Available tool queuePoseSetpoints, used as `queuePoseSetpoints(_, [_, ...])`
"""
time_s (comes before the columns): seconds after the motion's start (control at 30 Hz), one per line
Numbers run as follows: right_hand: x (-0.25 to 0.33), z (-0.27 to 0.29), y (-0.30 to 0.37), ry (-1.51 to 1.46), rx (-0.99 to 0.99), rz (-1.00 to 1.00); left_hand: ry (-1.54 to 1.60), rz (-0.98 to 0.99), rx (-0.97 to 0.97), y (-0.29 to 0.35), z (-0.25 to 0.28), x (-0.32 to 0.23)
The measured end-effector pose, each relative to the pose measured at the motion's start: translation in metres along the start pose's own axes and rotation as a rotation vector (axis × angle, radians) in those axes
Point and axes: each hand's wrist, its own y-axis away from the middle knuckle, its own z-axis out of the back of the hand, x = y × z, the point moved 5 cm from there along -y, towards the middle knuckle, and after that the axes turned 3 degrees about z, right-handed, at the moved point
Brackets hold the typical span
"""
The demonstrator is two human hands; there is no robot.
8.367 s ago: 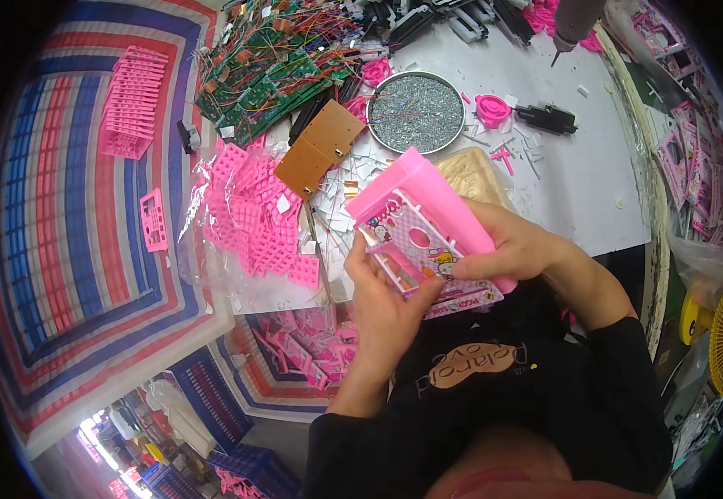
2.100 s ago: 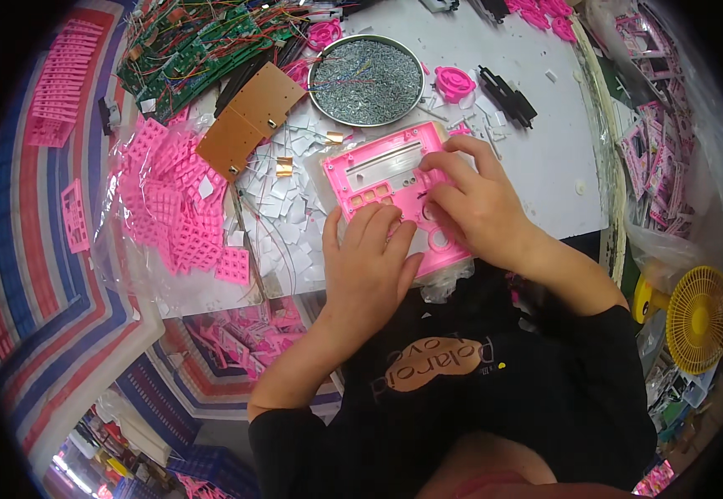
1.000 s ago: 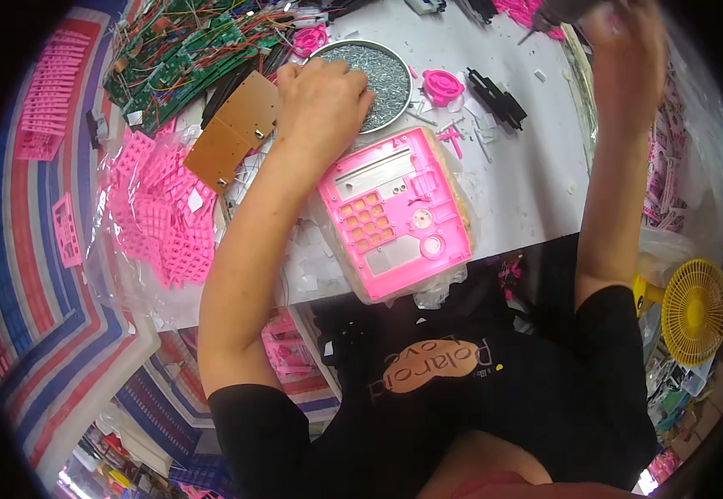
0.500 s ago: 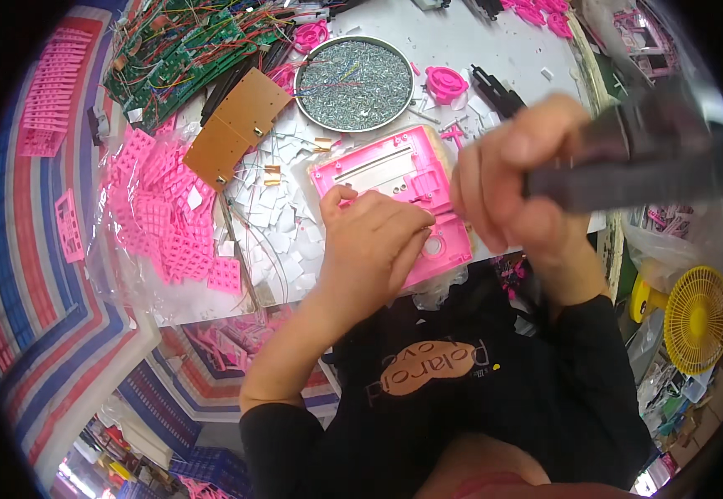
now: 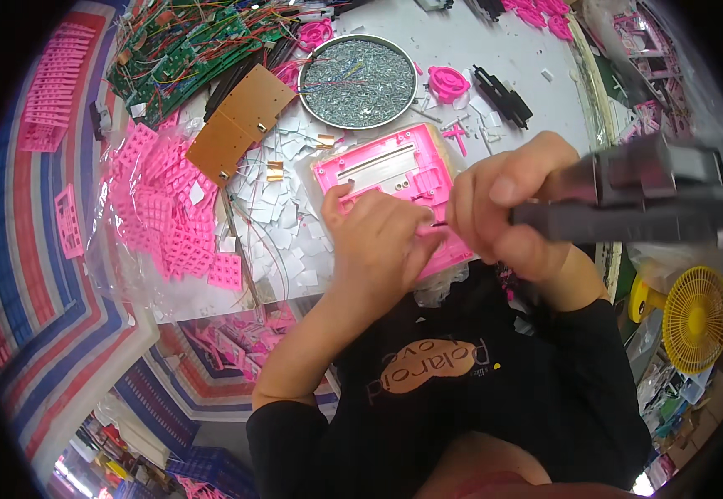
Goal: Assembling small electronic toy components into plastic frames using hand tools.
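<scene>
A pink plastic housing (image 5: pixel 432 154) lies on a padded support in front of me, with a silvery strip set into it. My left hand (image 5: pixel 375 237) rests over its lower left part. Thumb and forefinger are pinched together by the housing's middle; whatever is between them is too small to make out. My right hand (image 5: pixel 511 204) grips a dark power screwdriver (image 5: pixel 627 195), blurred and held sideways over the right of the housing. Its thin bit (image 5: pixel 439 223) shows just beside my left fingertips. Both hands hide part of the housing.
A round dish of small screws (image 5: pixel 357 83) stands behind the housing. To the left are pink keypad pieces (image 5: pixel 157 212), a brown board (image 5: pixel 241 125), scattered white squares (image 5: pixel 282 237) and green circuit boards (image 5: pixel 178 62). A black part (image 5: pixel 501 98) and a yellow fan (image 5: pixel 696 320) are at the right.
My right hand and the power screwdriver have come lower, toward my body. The thin bit now shows at my left fingertips. My left hand has stayed nearly in place.
</scene>
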Motion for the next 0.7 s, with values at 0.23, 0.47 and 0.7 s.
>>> queuePoseSetpoints(0.23, [0.003,0.024,0.009,-0.044,-0.09,0.048,-0.223,-0.155,0.143,0.018,-0.01,-0.003])
queuePoseSetpoints(0.47, [0.009,0.024,0.006,0.074,-0.091,0.014,-0.485,-0.198,0.188,0.024,-0.022,-0.017])
queuePoseSetpoints(0.7, [-0.003,0.018,0.009,0.084,-0.076,0.018,-0.561,-0.174,0.17,0.028,-0.027,-0.027])
